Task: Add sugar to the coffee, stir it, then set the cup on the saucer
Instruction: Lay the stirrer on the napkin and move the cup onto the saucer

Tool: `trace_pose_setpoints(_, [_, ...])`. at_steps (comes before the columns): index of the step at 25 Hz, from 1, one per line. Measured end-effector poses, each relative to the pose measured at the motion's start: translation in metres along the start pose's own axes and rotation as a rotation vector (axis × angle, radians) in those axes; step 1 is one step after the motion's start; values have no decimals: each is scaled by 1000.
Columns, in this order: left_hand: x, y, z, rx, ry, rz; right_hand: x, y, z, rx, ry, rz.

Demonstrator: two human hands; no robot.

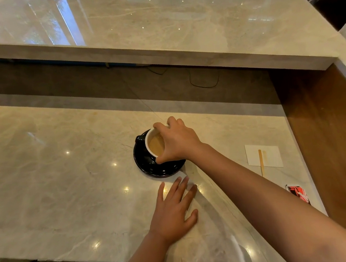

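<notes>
A black cup [149, 154] with a white inside holds light brown coffee and sits on a black saucer [150, 169] in the middle of the marble counter. My right hand [177, 141] grips the cup from above, fingers around its rim, hiding the right side of the cup. Its handle points to the upper left. My left hand [173, 209] lies flat on the counter just in front of the saucer, fingers spread, holding nothing. A wooden stir stick [261, 162] lies on a white napkin [271, 155] to the right. A torn red sugar packet [298, 193] lies near the counter's right edge.
The marble counter [55, 173] spreads wide to the left. A raised marble shelf [157, 26] runs along the back, with a dark gap and cables beneath it. A wooden side panel [326, 126] borders the right.
</notes>
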State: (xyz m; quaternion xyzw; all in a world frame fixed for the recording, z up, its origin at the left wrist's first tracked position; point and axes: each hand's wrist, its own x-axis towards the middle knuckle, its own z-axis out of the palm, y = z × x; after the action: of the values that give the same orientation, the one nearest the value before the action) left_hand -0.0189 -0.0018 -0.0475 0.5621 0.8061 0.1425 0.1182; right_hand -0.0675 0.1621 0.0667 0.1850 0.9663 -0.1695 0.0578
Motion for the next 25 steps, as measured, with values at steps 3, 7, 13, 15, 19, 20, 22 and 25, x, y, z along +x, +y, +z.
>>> trace_pose_setpoints(3, [0, 0, 1, -6, -19, -8, 5, -4, 3, -23, -16, -5])
trace_pose_setpoints(7, [0, 0, 0, -10, -16, -4, 8, -8, 5, -49, -14, -10])
trace_pose_setpoints(13, [0, -1, 0, -5, -41, -10, 8, -14, 4, -71, -26, 6])
trace_pose_setpoints(15, [0, 0, -1, -2, -52, -16, 7, -14, 2, -82, -43, 11])
trace_pose_setpoints(19, [1, 0, -2, -9, -58, -21, 8, -14, -1, -112, -86, -1])
trace_pose_setpoints(20, [1, 0, -3, -6, -61, -21, 7, -15, -2, -126, -91, -1])
trace_pose_setpoints(22, [1, 0, -3, 1, -61, -18, 7, -14, -1, -128, -86, -1])
trace_pose_setpoints(25, [1, 0, -3, -2, -62, -19, 5, -11, 2, -90, -72, -6])
